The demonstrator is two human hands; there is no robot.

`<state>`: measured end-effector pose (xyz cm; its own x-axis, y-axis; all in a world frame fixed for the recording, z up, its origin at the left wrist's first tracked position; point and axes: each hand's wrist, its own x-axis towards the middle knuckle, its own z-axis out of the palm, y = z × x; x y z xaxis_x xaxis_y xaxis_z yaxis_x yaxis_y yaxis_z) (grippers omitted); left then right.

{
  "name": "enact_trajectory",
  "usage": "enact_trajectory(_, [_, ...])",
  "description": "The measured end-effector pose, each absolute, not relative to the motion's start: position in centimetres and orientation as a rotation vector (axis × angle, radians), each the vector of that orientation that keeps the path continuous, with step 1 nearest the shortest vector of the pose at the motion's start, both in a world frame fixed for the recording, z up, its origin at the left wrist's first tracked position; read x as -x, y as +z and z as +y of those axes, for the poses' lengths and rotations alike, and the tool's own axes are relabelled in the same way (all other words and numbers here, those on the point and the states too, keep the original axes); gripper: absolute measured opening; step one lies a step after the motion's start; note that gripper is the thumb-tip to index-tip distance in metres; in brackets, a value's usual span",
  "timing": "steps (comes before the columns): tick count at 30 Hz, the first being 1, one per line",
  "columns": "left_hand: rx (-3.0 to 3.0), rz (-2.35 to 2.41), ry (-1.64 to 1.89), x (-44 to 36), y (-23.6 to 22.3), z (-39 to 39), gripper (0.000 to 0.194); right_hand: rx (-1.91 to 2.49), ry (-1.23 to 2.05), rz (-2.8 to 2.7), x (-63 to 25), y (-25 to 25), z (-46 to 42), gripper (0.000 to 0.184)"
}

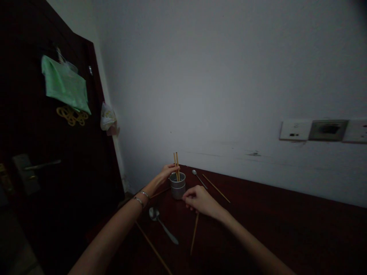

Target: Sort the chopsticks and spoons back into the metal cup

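A grey metal cup [178, 190] stands upright on the dark red table. My left hand [169, 171] is at its rim, fingers closed around a pair of wooden chopsticks [177, 159] whose lower ends are inside the cup. My right hand [200, 199] is low beside the cup's right side, thumb and forefinger pinched near its base; whether they hold anything or touch the cup is unclear. Under this hand a single chopstick [194, 235] points toward me, its far end hidden. A large spoon [164, 225] lies in front of the cup.
Behind the cup lie a smaller spoon [200, 178] and a chopstick [216, 188]. Another chopstick [153, 248] lies at the front left, and one more [159, 193] shows partly behind my left wrist. A wall backs the table [272, 225]; a dark door [80, 160] stands left.
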<state>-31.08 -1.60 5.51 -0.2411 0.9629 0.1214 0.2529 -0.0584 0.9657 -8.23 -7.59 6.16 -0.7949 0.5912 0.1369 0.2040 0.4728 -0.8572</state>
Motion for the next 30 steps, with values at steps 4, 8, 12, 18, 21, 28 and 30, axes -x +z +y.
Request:
enact_trajectory(4, [-1.291,1.501,1.361,31.5,5.3,-0.8,0.026,0.615,1.235,-2.305,6.3,6.5,-6.8,0.020])
enact_trajectory(8, [-1.303,1.515,1.352,31.6,5.5,-0.9,0.029,0.624,1.213,-2.298,4.9,6.7,-5.9,0.021])
enact_trajectory(12, [-1.263,1.496,1.385,31.8,6.5,-1.2,0.027,0.631,1.206,-2.286,4.3,6.9,-4.8,0.022])
enact_trajectory(18, [-1.179,1.390,1.540,33.3,12.3,-1.2,0.018,0.618,1.248,-2.078,4.2,8.6,-2.8,0.041])
enact_trajectory(21, [-1.175,1.322,1.641,33.3,16.6,-1.7,0.018,0.616,1.247,-1.928,4.3,10.1,-2.1,0.042])
enact_trajectory(28, [-1.315,1.238,1.519,28.3,21.7,-3.7,0.019,0.600,1.338,-1.763,6.4,13.2,-2.5,0.039])
enact_trajectory(30, [-1.353,1.230,1.426,26.6,21.2,-3.9,0.020,0.566,1.399,-1.755,7.5,13.1,-3.0,0.040])
